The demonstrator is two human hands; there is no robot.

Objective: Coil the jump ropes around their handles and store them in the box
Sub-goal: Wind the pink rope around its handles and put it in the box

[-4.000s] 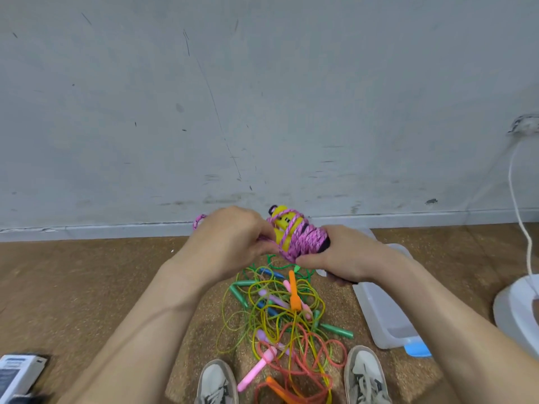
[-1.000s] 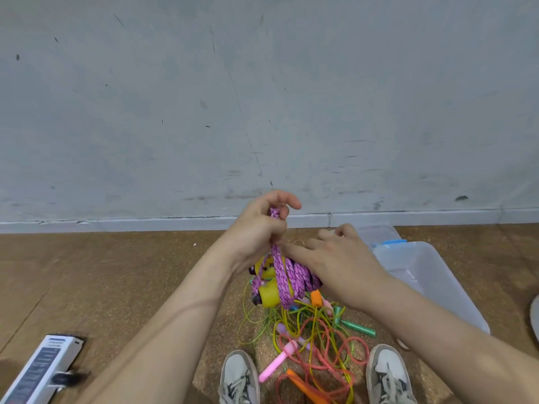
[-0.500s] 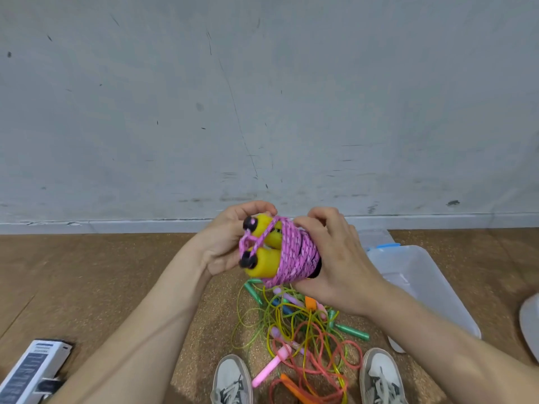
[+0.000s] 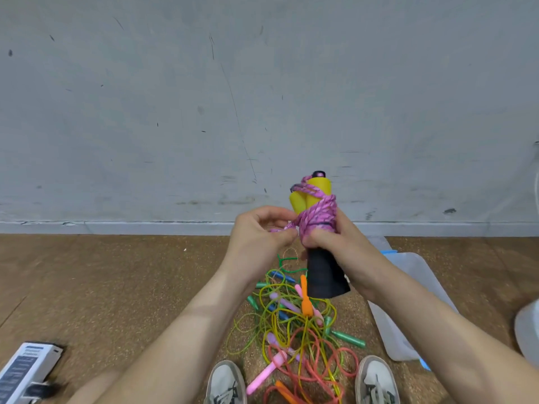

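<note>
Brown floor (image 4: 116,287) below a grey wall (image 4: 262,97) carries a translucent box (image 4: 392,336), its contents hidden by the forearm, and a tangled rope pile (image 4: 297,330). Right hand (image 4: 344,246) grip: curled round the pink rope (image 4: 319,217) coiled on upright yellow handles (image 4: 313,193). Left hand (image 4: 256,237) grip: narrow, pinching the rope's loose end.

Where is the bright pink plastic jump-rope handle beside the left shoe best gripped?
Probably mid-shaft on the bright pink plastic handle, pinched across its width from above: it lies flat and diagonal on the floor, its lower end clear of the tangled ropes.
</note>
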